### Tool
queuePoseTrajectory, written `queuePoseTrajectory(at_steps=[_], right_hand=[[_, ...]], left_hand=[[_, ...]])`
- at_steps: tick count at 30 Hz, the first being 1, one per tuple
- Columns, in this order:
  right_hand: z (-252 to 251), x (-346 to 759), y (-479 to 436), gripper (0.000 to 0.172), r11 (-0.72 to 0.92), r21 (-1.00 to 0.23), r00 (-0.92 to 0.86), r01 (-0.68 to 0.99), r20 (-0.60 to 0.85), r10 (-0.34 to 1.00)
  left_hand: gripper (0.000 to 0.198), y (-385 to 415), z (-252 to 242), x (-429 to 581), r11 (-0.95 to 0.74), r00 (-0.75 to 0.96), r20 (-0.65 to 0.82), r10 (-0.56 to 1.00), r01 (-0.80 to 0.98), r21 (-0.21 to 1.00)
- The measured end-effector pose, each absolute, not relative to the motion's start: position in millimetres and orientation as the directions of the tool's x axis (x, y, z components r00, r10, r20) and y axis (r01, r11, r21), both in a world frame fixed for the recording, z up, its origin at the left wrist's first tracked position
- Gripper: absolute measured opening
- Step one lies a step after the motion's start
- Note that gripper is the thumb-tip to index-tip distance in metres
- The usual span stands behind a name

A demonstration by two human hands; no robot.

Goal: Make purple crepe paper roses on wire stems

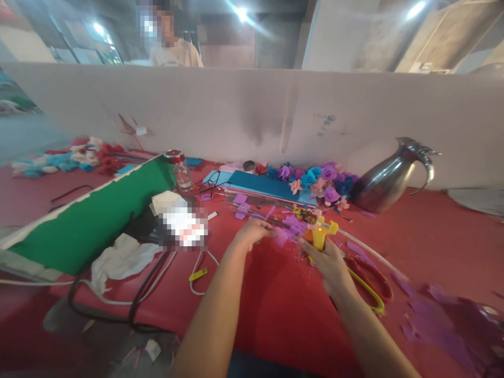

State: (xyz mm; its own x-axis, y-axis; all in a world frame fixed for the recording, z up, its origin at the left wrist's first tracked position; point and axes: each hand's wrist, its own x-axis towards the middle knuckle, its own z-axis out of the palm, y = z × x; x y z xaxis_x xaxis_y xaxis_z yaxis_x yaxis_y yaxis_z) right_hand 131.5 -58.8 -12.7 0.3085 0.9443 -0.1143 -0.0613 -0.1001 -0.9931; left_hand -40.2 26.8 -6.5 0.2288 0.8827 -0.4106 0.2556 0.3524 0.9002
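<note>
My left hand [255, 233] is closed in a pinch at the middle of the red table. A purple crepe-paper piece [281, 236] shows right at its fingertips. My right hand [328, 262] wraps round a yellow glue gun [319, 237], its fingers pointing toward the left hand. From behind the gun a long whitish stick or cord [374, 252] runs off to the right. Scissors with red and yellow handles [366, 286] lie beside my right wrist, partly covered by it. Beyond the hands are thin wires [255, 211] and more purple paper scraps [241, 199].
Purple, blue and pink paper flowers [328, 181] lie near a metal jug [389, 176]. Blue sheets [263, 186], glasses [212, 181] and a red-lidded jar [180, 170] stand further left. A green box [98, 215], tissue [122, 260] and cables [136, 294] occupy the left. A person [175, 50] is behind the partition [197, 110].
</note>
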Motion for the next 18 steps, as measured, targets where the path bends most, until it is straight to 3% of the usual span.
queuePoseTrajectory(at_steps=[4, 12, 18], right_hand=[[-8, 152, -84, 0.039, -0.139, -0.99, 0.261, -0.016, -0.138, 0.955], [-18, 158, -110, 0.043, -0.035, -0.905, 0.077, 0.423, -0.003, 0.997], [-24, 155, -102, 0.032, -0.02, -0.776, 0.034, 0.631, 0.002, 0.999]], left_hand=[[0.029, 34, -12, -49, 0.361, 0.18, -0.455, 0.872, 0.392, 0.846], [0.016, 36, -22, -45, 0.286, 0.196, -0.408, 0.892, 0.455, 0.843], [0.013, 38, -26, -44, 0.188, 0.252, -0.348, 0.903, 0.496, 0.848]])
